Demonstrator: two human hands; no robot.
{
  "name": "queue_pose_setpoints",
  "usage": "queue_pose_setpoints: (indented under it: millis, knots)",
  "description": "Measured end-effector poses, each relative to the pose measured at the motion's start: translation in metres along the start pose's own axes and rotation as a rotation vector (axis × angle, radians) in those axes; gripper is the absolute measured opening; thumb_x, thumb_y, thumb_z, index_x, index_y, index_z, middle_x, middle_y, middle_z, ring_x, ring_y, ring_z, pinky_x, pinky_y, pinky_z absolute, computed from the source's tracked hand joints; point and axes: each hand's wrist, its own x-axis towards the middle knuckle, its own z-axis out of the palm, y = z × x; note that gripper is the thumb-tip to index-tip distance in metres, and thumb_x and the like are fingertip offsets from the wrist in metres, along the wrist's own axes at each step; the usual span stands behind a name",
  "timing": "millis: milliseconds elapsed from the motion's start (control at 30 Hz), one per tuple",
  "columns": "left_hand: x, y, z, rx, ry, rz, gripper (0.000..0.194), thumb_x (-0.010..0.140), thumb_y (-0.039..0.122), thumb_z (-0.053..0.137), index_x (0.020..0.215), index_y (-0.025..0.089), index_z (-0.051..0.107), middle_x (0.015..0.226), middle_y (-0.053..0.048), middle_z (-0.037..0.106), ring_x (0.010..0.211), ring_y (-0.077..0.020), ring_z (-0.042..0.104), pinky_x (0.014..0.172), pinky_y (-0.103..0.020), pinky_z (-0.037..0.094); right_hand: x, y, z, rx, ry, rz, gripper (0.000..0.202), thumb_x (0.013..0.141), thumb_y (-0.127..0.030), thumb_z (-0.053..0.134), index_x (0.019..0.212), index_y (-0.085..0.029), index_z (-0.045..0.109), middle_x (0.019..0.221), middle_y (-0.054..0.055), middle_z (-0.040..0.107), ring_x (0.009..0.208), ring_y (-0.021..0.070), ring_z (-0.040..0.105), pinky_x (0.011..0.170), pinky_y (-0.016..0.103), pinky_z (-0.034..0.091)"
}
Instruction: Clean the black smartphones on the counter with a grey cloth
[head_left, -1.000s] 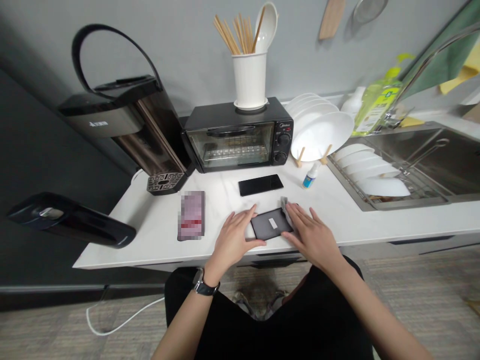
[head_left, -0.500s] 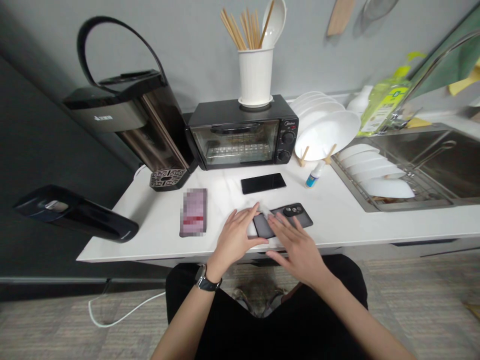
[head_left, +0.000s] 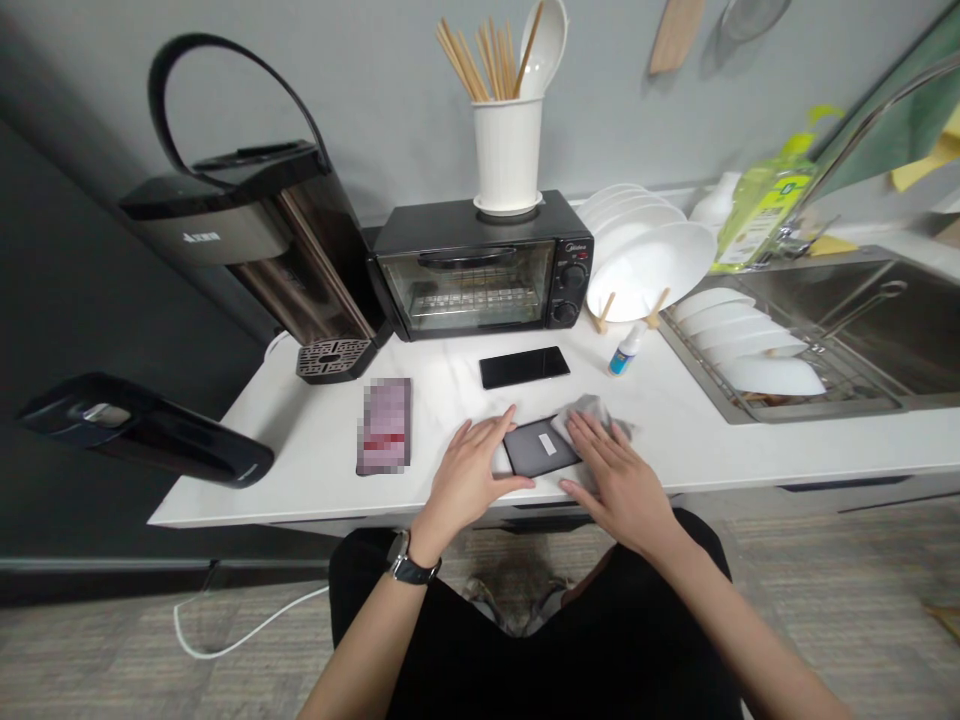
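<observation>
Since the earlier frame, the right hand (head_left: 626, 490) and cloth (head_left: 589, 407) have moved toward three o'clock, baring the grey phone's (head_left: 523, 454) label (head_left: 547, 444). On the desk (head_left: 300, 470), the oven (head_left: 424, 227) sits toward eleven o'clock from that phone, which lies flat near the front edge; the black phone (head_left: 525, 367) is at twelve, the bottle (head_left: 624, 357) near one. The left grip is spread, bracing the nine o'clock end; the right grip is apart, fingers flat on the cloth over the opposite end. Wiping well calls for light, even pressure, cloth under every fingertip, and a steady left brace.
</observation>
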Motion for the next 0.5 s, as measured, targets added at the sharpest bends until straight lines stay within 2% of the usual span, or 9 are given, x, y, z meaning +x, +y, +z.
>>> queue_pose_setpoints:
  millis: [67, 133, 200, 300, 367, 500]
  knots:
    - [-0.001, 0.000, 0.000, 0.005, -0.004, 0.004, 0.108, 0.082, 0.049, 0.085, 0.166, 0.034, 0.020, 0.148, -0.008, 0.062, 0.141, -0.0283, 0.054, 0.127, -0.052, 0.028, 0.011, -0.022, 0.008, 0.070, -0.050, -0.076, 0.078, 0.105, -0.056, 0.049, 0.165, -0.012, 0.027, 0.166, 0.018, 0.039, 0.155, 0.0311, 0.037, 0.125, 0.055, 0.036]
    - [-0.001, -0.001, 0.000, 0.011, -0.003, 0.003, 0.106, 0.084, 0.047, 0.085, 0.167, 0.034, 0.020, 0.150, -0.009, 0.061, 0.141, -0.0280, 0.055, 0.126, -0.052, 0.029, 0.019, -0.032, 0.011, 0.130, -0.098, -0.170, 0.080, 0.104, -0.059, 0.049, 0.164, -0.010, 0.029, 0.166, 0.018, 0.039, 0.154, 0.0293, 0.038, 0.125, 0.052, 0.038]
    - [-0.002, 0.000, 0.000, 0.009, -0.001, 0.000, 0.107, 0.084, 0.046, 0.085, 0.167, 0.033, 0.019, 0.150, -0.009, 0.060, 0.141, -0.0276, 0.055, 0.127, -0.052, 0.029, 0.020, -0.026, 0.011, 0.128, -0.097, -0.191, 0.080, 0.104, -0.059, 0.049, 0.164, -0.010, 0.029, 0.165, 0.019, 0.040, 0.154, 0.0292, 0.040, 0.125, 0.053, 0.038]
    - [-0.001, 0.001, 0.000, 0.004, 0.003, -0.003, 0.112, 0.081, 0.048, 0.087, 0.167, 0.035, 0.017, 0.148, -0.008, 0.063, 0.142, -0.0274, 0.054, 0.128, -0.053, 0.027, 0.014, -0.010, 0.007, 0.028, -0.003, -0.034, 0.074, 0.106, -0.054, 0.047, 0.165, -0.015, 0.029, 0.165, 0.018, 0.040, 0.154, 0.0333, 0.039, 0.123, 0.060, 0.038]
    - [-0.001, 0.002, 0.001, 0.008, 0.004, -0.006, 0.113, 0.080, 0.049, 0.088, 0.167, 0.035, 0.016, 0.147, -0.007, 0.064, 0.142, -0.0276, 0.054, 0.128, -0.053, 0.027, 0.011, -0.011, 0.006, 0.014, 0.023, 0.014, 0.076, 0.105, -0.056, 0.049, 0.165, -0.014, 0.030, 0.166, 0.019, 0.038, 0.154, 0.0356, 0.037, 0.122, 0.062, 0.038]
    - [-0.001, 0.001, 0.001, 0.026, -0.004, -0.005, 0.109, 0.085, 0.047, 0.084, 0.167, 0.034, 0.015, 0.152, -0.009, 0.059, 0.142, -0.0274, 0.054, 0.127, -0.053, 0.029, 0.014, -0.029, 0.007, 0.152, -0.110, -0.158, 0.081, 0.102, -0.061, 0.051, 0.165, -0.014, 0.030, 0.166, 0.016, 0.039, 0.154, 0.0296, 0.040, 0.125, 0.051, 0.039]
